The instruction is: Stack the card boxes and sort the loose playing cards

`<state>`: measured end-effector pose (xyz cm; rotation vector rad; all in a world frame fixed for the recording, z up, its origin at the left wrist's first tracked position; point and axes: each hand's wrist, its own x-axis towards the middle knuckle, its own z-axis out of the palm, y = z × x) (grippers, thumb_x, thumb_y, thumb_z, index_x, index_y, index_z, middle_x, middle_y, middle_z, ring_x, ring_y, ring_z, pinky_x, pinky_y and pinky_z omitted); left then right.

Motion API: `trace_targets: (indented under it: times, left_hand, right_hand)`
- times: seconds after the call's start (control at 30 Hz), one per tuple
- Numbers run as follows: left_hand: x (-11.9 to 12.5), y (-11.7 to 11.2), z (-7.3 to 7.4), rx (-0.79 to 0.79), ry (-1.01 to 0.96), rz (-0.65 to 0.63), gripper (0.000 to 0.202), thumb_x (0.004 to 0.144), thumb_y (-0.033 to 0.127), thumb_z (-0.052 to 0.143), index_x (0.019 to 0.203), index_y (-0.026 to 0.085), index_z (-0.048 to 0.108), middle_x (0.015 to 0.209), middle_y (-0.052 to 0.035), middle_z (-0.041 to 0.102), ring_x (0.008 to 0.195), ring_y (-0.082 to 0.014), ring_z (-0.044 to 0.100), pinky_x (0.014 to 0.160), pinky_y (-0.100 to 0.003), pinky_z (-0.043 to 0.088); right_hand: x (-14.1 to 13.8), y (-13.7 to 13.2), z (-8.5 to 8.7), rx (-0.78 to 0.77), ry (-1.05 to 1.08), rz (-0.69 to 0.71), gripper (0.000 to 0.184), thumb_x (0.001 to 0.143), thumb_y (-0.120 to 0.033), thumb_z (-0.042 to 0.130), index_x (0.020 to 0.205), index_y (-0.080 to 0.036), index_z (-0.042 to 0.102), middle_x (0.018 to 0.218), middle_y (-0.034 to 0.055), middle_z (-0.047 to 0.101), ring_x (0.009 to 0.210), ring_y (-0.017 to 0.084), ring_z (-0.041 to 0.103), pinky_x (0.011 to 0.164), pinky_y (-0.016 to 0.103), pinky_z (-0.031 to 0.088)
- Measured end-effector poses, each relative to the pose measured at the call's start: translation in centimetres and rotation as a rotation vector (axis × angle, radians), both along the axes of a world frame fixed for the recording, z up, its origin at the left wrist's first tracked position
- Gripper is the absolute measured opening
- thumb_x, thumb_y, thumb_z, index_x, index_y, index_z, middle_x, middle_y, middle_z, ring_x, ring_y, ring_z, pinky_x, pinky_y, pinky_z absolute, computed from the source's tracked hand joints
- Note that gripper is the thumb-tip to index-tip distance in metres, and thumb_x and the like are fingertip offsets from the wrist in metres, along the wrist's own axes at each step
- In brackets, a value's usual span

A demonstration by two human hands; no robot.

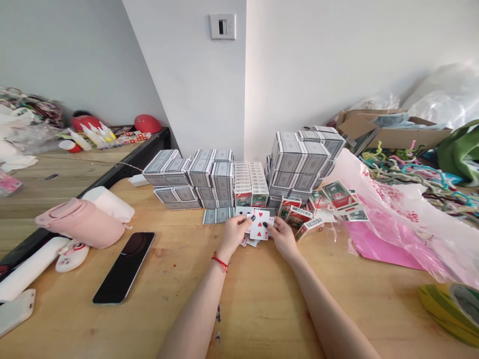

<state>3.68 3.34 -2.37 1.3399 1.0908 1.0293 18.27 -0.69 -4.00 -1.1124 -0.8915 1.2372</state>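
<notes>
My left hand (235, 234) pinches the left side of some playing cards (259, 228); a three of hearts faces up on top. On the opposite side, my right hand (284, 237) grips the cards too, its thumb on their face by a red 2. A few more cards lie partly hidden beneath my fingers. Face-down cards (218, 215) rest just left of my left hand. Behind stand stacks of grey-backed cards (202, 169) and a taller pile (299, 154) at the right. Red and green card boxes (298, 217) lean beside my right hand.
A black phone (124, 268) and a pink cup-like item (84, 222) lie on the left. Pink and clear plastic wrapping (392, 214), colourful yarn-like strands (411, 169) and a cardboard box (407, 137) are on the right. Yellow tape (441, 304) sits near the right edge.
</notes>
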Motion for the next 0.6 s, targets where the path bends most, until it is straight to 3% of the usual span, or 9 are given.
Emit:
trace_targets:
  times: [0.47,0.6]
  left_hand:
    - [-0.02,0.03,-0.56,0.055,0.055,0.001,0.033,0.068,0.041,0.059,0.052,0.014,0.054,0.049,0.004,0.041,0.05,-0.0075,0.035,0.047,-0.02,0.026]
    - [-0.58,0.13,-0.46,-0.074,-0.077,-0.098,0.029,0.069,0.039,0.06,0.056,0.013,0.058,0.053,0.0023,0.049,0.053,-0.0084,0.043,0.051,-0.02,0.033]
  right_hand:
    - [0.23,0.08,-0.31,-0.012,0.038,0.064,0.034,0.064,-0.039,0.069,0.087,-0.017,0.059,0.082,0.005,0.07,0.07,0.021,0.065,0.065,0.034,0.051]
    - [0.4,0.23,-0.58,-0.028,0.058,0.046,0.034,0.061,-0.038,0.071,0.085,-0.017,0.06,0.08,0.0048,0.07,0.07,0.021,0.065,0.065,0.034,0.052]
